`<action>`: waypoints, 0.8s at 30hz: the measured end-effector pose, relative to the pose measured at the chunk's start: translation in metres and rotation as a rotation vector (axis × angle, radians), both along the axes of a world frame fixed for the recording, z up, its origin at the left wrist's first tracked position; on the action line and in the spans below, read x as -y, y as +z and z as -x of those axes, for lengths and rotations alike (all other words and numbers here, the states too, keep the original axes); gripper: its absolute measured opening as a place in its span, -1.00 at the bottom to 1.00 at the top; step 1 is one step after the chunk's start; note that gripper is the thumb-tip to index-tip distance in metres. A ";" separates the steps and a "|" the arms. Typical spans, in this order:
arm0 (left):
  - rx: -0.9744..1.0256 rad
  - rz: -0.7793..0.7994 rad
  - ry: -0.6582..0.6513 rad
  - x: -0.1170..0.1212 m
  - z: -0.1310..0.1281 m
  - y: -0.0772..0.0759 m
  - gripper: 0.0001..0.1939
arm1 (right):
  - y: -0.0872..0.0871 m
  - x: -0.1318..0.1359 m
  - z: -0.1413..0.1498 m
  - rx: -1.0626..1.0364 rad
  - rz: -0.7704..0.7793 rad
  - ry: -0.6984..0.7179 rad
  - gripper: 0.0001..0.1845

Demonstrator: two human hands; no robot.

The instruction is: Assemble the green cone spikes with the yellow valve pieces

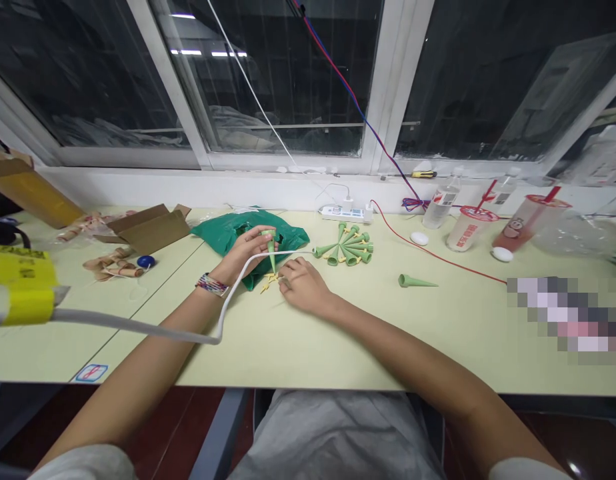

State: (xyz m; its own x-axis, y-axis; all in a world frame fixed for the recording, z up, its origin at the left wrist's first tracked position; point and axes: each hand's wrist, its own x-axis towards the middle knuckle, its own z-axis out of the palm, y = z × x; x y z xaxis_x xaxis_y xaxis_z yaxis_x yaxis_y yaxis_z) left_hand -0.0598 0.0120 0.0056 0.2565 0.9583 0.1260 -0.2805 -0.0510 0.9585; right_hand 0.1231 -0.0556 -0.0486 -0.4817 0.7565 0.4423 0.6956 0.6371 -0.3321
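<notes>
Head view: left hand (243,253) pinches a green plastic cone (271,252) tip-down above small yellow plastic pieces (268,282); right hand (303,287), fingers curled, grip unclear, rests just beside them; further green cones (345,245) lie fanned out beyond.

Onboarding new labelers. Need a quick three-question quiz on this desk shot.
1. What does the left hand hold? A) a drink cup B) a green plastic cone C) a water bottle
2. True or false: the woven bracelet is on the right wrist.
3. Fill in: behind the fanned green cones sits a white ____.

Key: 1. B. 2. False, it is on the left wrist. 3. power strip.
</notes>
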 end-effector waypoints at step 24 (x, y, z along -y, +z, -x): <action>-0.105 0.039 -0.082 0.006 -0.012 -0.016 -0.49 | -0.001 0.020 -0.085 -0.635 0.373 0.025 -0.84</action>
